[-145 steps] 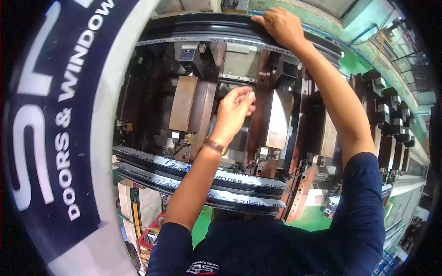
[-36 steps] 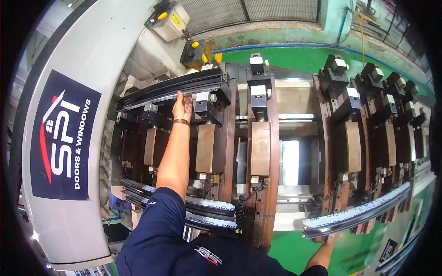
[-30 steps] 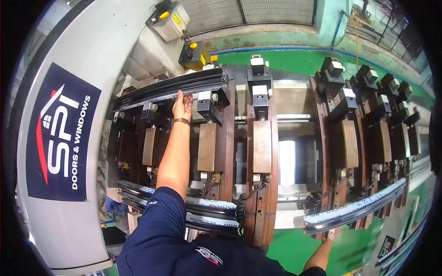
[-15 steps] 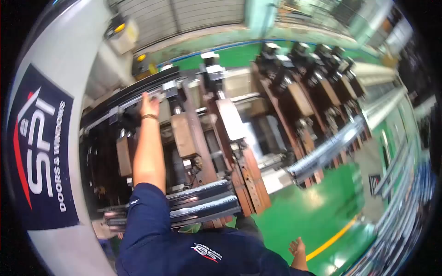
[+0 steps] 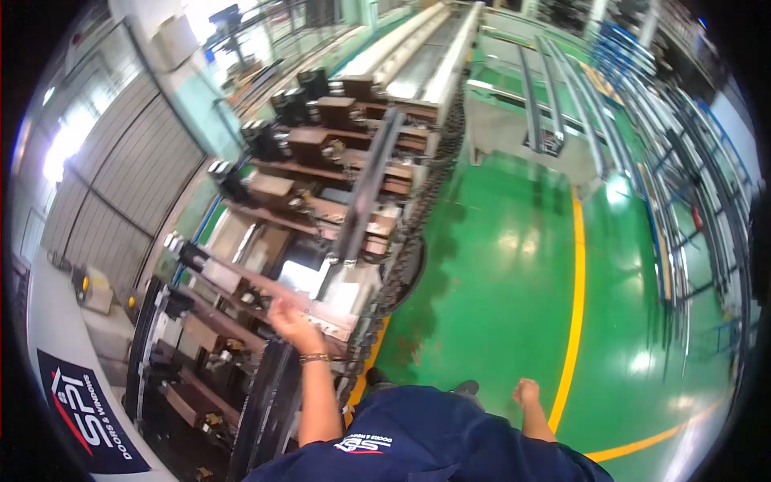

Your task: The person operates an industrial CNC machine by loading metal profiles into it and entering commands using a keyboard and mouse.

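Note:
My left hand (image 5: 294, 326) is over the machine bed, above a brown clamp rail (image 5: 323, 312), with its fingers apart and nothing seen in them. Just below it, dark long profiles (image 5: 269, 402) lie across the rails. Farther along the machine, another grey profile (image 5: 371, 181) rests across several brown supports with clamp blocks (image 5: 309, 147). At my other side, my right hand (image 5: 526, 392) hangs over the green floor, its fingers curled in and holding nothing visible.
A dark cable chain (image 5: 438, 173) runs along the machine's near side. Yellow lines (image 5: 574, 297) mark the green floor (image 5: 498, 265). To the right stands a blue rack (image 5: 671, 185) of long profiles. A printed panel (image 5: 88, 414) borders the machine at lower left.
My view has swung right along the machine. The left hand has drawn back from the far clamps towards my body. My right hand's fingers have curled in.

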`<state>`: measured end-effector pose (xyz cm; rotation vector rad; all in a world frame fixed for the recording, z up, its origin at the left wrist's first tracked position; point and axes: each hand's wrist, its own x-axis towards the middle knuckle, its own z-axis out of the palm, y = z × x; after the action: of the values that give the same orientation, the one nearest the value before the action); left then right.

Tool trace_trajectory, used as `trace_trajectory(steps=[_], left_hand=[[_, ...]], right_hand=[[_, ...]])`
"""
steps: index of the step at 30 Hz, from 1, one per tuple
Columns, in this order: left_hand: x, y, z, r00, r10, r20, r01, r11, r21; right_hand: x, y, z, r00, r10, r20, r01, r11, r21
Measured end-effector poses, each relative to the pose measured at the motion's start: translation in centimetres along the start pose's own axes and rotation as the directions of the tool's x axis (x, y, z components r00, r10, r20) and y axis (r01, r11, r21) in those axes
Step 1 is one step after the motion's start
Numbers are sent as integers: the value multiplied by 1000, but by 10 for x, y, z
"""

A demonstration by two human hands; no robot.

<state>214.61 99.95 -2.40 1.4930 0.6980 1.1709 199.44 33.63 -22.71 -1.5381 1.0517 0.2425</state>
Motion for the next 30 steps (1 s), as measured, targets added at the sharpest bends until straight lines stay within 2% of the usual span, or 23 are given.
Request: trace_trajectory(steps=[1, 2, 3, 4, 6, 9, 10, 12, 13, 14, 15, 16, 17, 19, 23, 24, 26, 27, 28, 30], left_hand=[[-56, 9, 40, 981, -62, 185, 45, 994, 98], [-116, 27, 76, 907, -105, 408, 101, 994, 32], [-177, 36, 116, 825, -47, 563, 93, 994, -54], [-221, 78, 138, 662, -30, 749, 18, 1000, 23], [-309, 104, 186, 360, 127, 924, -129, 988, -85], [-417, 95, 232, -3, 69, 998, -162, 984, -69], [-451, 85, 251, -130, 49, 990, -168, 983, -71], [-500, 40, 264, -308, -162, 938, -286, 956, 71], [-517, -8, 266, -388, -167, 906, -310, 950, 42], [-528, -38, 267, -451, -275, 849, -454, 890, 46], [-535, -54, 266, -486, -460, 743, -620, 781, 78], [-542, -97, 273, -526, -658, 538, -733, 672, 105], [-543, -88, 275, -485, -741, 464, -829, 558, 25], [-561, -65, 280, -425, -823, 377, -897, 439, -54], [-662, -37, 324, -473, -825, 309, -880, 426, -210], [-690, -31, 339, -496, -816, 297, -866, 439, -242], [-751, -14, 371, -538, -791, 291, -839, 467, -280], [-783, -4, 391, -558, -779, 286, -825, 487, -286], [-821, 8, 411, -583, -762, 280, -808, 510, -293], [-901, 32, 451, -604, -747, 279, -797, 554, -242]], right_hand=[[6, 17, -28, 999, 38, 24, -40, 997, 73], [13, 41, -56, 996, 74, 52, -81, 986, 144], [22, 61, -83, 991, 106, 85, -122, 969, 214], [23, 73, -110, 990, 120, 71, -134, 958, 254], [12, 101, -156, 986, 160, 44, -165, 924, 345], [56, 219, -250, 957, 2, 290, -216, 676, 705], [39, 230, -266, 980, 107, 170, -199, 642, 740], [15, 233, -279, 941, 332, -61, -140, 549, 824], [6, 243, -289, 927, 365, -83, -143, 549, 824], [-7, 241, -297, 897, 417, -150, -114, 545, 831], [-21, 232, -307, 856, 473, -207, -94, 536, 839], [-36, 231, -311, 806, 536, -250, -82, 521, 850], [-35, 254, -315, 791, 550, -269, -62, 509, 859], [-45, 273, -312, 728, 613, -307, -11, 458, 889], [-77, 260, -306, 542, 796, -269, -52, 351, 935], [-76, 264, -311, 525, 825, -207, -118, 312, 943], [-68, 277, -307, 510, 858, -59, -268, 223, 937], [-56, 303, -300, 576, 817, 40, -250, 129, 960], [-49, 291, -303, 579, 815, 35, -259, 143, 955], [-34, 264, -355, 575, 818, -11, -265, 200, 943]])
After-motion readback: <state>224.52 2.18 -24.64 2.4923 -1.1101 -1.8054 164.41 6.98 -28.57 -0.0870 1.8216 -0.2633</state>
